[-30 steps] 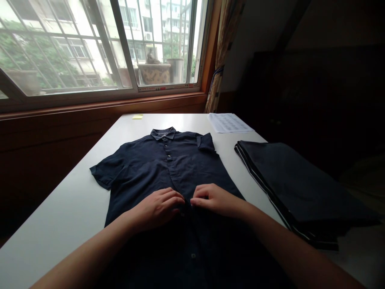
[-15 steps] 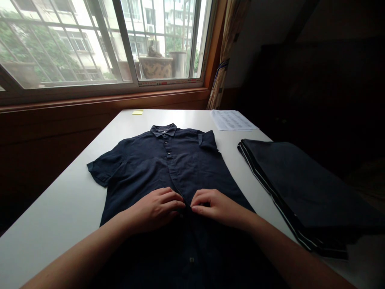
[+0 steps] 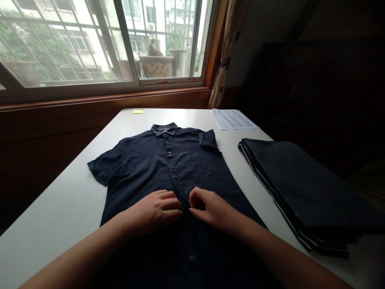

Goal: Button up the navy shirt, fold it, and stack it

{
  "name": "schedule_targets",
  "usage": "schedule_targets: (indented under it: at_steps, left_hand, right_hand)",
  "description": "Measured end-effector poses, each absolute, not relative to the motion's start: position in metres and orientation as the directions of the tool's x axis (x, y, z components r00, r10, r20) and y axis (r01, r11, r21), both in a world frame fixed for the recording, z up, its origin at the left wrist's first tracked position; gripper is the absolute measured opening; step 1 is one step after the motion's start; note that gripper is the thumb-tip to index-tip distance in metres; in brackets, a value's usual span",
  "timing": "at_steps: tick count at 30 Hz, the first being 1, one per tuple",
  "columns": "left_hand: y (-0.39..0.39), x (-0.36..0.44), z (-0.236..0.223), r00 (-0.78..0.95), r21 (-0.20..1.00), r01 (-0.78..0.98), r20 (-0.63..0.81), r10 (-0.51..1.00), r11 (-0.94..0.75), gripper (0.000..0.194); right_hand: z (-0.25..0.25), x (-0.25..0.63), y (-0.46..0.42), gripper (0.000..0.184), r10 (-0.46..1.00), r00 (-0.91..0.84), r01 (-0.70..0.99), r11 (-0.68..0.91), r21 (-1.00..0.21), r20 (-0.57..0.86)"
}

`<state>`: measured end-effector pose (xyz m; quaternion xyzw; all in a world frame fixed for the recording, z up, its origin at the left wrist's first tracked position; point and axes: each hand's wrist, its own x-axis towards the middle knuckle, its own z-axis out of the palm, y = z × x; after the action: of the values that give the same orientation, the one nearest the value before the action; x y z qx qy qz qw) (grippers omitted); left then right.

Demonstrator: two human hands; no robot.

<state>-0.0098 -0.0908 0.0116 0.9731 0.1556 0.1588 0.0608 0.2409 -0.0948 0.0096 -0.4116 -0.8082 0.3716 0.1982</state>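
Observation:
A dark navy short-sleeved shirt (image 3: 144, 168) lies front up on a white table (image 3: 60, 200), its collar toward the window. Buttons show along its front placket, two near the collar and one low down. Over the middle of the placket, my left hand (image 3: 161, 208) is closed, its fingers curled together on the cloth and the fingertips partly hidden. Just to the right of it, my right hand (image 3: 210, 206) pinches the placket edge between thumb and forefinger. A small gap separates the hands, and the fabric between them is in deep shadow.
On the right side of the table lies a stack of folded dark cloth (image 3: 300, 180) with pale edge lines. Printed sheets (image 3: 233, 119) rest at the far right corner, and a yellow sticky note (image 3: 138, 111) at the far left. A barred window (image 3: 99, 44) stands behind.
My right hand has lifted its forefinger into a rounder pinch and turned slightly. My left fingers have drawn a little to the left, and a button formerly visible beneath them is hidden.

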Motion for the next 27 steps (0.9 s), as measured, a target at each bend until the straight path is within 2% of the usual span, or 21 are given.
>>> schedule_targets:
  at_steps: [4, 9, 14, 21, 27]
  left_hand:
    - [-0.094, -0.009, 0.007, 0.897, 0.124, 0.296, 0.303, 0.32, -0.947, 0.015]
    - [-0.097, -0.008, 0.005, 0.91, 0.067, 0.326, 0.248, 0.332, -0.943, 0.014]
    - [-0.099, -0.007, 0.009, 0.91, -0.005, 0.345, 0.248, 0.333, -0.939, 0.011]
    - [-0.101, -0.006, 0.011, 0.908, -0.072, 0.329, 0.3, 0.294, -0.942, 0.013]
    - [-0.103, -0.007, 0.009, 0.881, -0.045, 0.347, 0.36, 0.309, -0.937, 0.017]
  right_hand:
    - [0.011, 0.241, -0.094, 0.014, 0.765, -0.642, 0.499, 0.468, -0.73, 0.052]
    - [0.015, 0.242, -0.093, 0.011, 0.745, -0.663, 0.485, 0.505, -0.714, 0.076]
    - [0.016, 0.242, -0.095, 0.021, 0.758, -0.649, 0.497, 0.484, -0.72, 0.062]
    - [0.012, 0.238, -0.095, 0.009, 0.8, -0.598, 0.499, 0.414, -0.761, 0.042]
    - [0.013, 0.238, -0.095, 0.007, 0.815, -0.579, 0.472, 0.361, -0.804, 0.025]
